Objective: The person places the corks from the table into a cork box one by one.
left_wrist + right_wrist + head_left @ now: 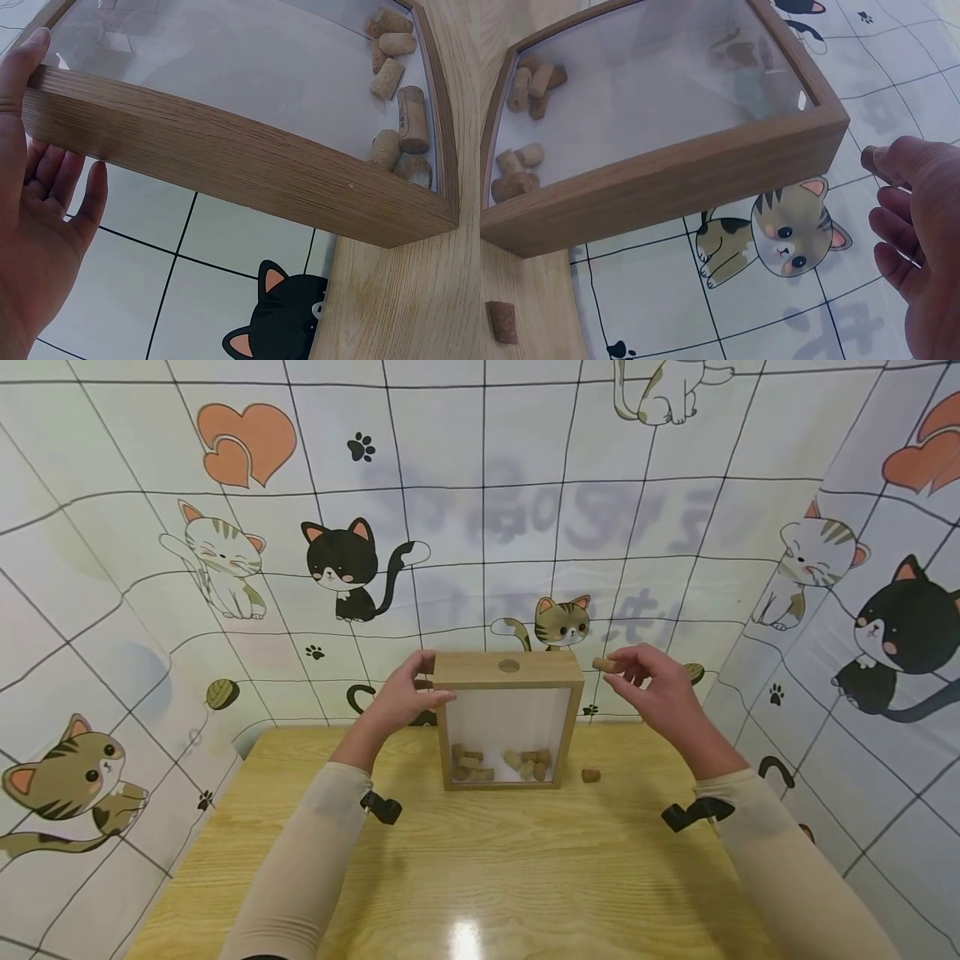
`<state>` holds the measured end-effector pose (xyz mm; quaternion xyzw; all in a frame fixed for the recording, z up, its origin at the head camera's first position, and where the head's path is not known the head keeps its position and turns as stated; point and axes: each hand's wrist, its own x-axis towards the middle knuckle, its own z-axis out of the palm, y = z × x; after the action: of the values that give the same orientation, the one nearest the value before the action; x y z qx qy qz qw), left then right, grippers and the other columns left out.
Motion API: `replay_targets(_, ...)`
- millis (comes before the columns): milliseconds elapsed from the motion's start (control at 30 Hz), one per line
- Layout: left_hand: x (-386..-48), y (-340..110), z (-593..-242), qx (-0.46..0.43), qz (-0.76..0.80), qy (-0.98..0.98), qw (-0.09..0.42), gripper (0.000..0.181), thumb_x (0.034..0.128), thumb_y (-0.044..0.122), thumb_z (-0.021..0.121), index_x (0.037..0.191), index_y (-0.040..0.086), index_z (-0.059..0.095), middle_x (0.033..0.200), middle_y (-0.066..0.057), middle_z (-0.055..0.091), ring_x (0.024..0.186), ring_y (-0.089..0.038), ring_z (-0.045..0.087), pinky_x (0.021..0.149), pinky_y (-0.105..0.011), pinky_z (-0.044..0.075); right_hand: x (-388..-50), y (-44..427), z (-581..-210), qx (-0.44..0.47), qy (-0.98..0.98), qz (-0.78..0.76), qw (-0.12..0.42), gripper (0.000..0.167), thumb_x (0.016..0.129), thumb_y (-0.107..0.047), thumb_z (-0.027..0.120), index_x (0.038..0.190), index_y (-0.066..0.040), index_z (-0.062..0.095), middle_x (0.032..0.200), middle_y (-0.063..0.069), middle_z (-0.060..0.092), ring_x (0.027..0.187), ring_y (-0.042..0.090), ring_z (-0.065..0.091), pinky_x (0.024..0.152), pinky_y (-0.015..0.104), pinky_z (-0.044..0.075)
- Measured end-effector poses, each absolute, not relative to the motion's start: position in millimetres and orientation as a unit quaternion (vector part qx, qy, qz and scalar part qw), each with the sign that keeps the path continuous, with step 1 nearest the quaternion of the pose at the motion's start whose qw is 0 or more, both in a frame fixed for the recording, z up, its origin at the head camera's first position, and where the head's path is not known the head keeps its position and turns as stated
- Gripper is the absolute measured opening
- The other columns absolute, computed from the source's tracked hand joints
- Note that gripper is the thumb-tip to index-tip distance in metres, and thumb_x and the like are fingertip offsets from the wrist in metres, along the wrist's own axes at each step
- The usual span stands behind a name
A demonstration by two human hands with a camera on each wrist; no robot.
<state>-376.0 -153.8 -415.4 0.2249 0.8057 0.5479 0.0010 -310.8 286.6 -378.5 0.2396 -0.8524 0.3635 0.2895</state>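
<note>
A shallow wooden box (472, 670) with a clear front stands upright on the table, a round hole (509, 666) in its top. Several wine corks (528, 760) lie in two loose groups at its bottom. My left hand (396, 700) holds the box's upper left side, thumb on the front edge and fingers behind, as the left wrist view shows. Right of the box's top corner, my right hand (660, 689) pinches a cork (602, 665) between thumb and fingertips, apart from the box. Another cork (591, 775) lies on the table beside the box's lower right corner.
The light wood table (480, 868) reaches back to a cat-print cloth (480, 527) hanging close behind the box. More of this cloth hangs at the left and right sides. Black wrist cameras (697, 812) sit on both forearms.
</note>
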Motion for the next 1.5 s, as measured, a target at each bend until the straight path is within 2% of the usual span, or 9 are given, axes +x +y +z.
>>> replay_targets(200, -374.6, -151.3, -416.0, 0.228, 0.554, 0.801, 0.001, 0.073, 0.0963, 0.026, 0.089, 0.156, 0.015, 0.049, 0.143, -0.012, 0.057, 0.13, -0.039, 0.058, 0.095, -0.05, 0.063, -312.0, 275.1, -372.5, 0.256, -0.852, 0.356, 0.286, 0.027, 0.101, -0.001, 0.08, 0.127, -0.004, 0.074, 0.099, 0.006, 0.068, 0.086, 0.012, 0.058, 0.075, 0.02, 0.047)
replay_targets(333, -374.4, -151.5, -416.9, 0.223, 0.551, 0.804, 0.002, 0.074, 0.0964, 0.026, 0.089, 0.157, 0.015, 0.049, 0.144, -0.011, 0.056, 0.131, -0.038, 0.058, 0.094, -0.048, 0.063, -315.6, 266.6, -366.8, 0.267, -0.852, 0.357, 0.273, 0.027, 0.102, -0.001, 0.079, 0.128, -0.004, 0.074, 0.1, 0.006, 0.067, 0.087, 0.014, 0.057, 0.076, 0.03, 0.049)
replay_targets(467, -375.1, -152.5, -416.5, 0.222, 0.552, 0.804, 0.004, 0.076, 0.096, 0.026, 0.09, 0.158, 0.016, 0.048, 0.145, -0.011, 0.056, 0.132, -0.039, 0.058, 0.093, -0.048, 0.064, -320.8, 254.9, -358.8, 0.289, -0.846, 0.358, 0.267, 0.025, 0.102, -0.001, 0.078, 0.128, -0.004, 0.075, 0.101, 0.006, 0.067, 0.087, 0.016, 0.058, 0.075, 0.035, 0.05)
replay_targets(733, -374.7, -153.6, -414.3, 0.223, 0.551, 0.804, 0.004, 0.077, 0.0957, 0.028, 0.09, 0.159, 0.016, 0.048, 0.145, -0.011, 0.056, 0.132, -0.038, 0.058, 0.097, -0.05, 0.062, -334.3, 228.5, -345.9, 0.33, -0.846, 0.342, 0.243, 0.026, 0.105, -0.004, 0.075, 0.131, -0.002, 0.076, 0.101, 0.006, 0.067, 0.084, 0.017, 0.058, 0.073, 0.029, 0.049)
replay_targets(1233, -376.2, -153.8, -413.5, 0.231, 0.552, 0.801, -0.003, 0.074, 0.0963, 0.027, 0.089, 0.157, 0.015, 0.049, 0.141, -0.012, 0.057, 0.128, -0.037, 0.06, 0.097, -0.051, 0.061, -351.4, 200.6, -334.7, 0.356, -0.86, 0.319, 0.178, 0.03, 0.111, -0.012, 0.07, 0.14, -0.004, 0.074, 0.105, 0.005, 0.065, 0.085, 0.019, 0.061, 0.074, 0.038, 0.053)
replay_targets(1500, -378.7, -154.0, -416.2, 0.229, 0.557, 0.798, 0.002, 0.073, 0.0961, 0.025, 0.09, 0.156, 0.015, 0.05, 0.139, -0.012, 0.057, 0.126, -0.038, 0.061, 0.092, -0.048, 0.064, -352.0, 191.7, -329.9, 0.365, -0.862, 0.316, 0.155, 0.03, 0.11, -0.011, 0.071, 0.139, -0.006, 0.075, 0.108, 0.007, 0.066, 0.086, 0.02, 0.062, 0.077, 0.042, 0.054)
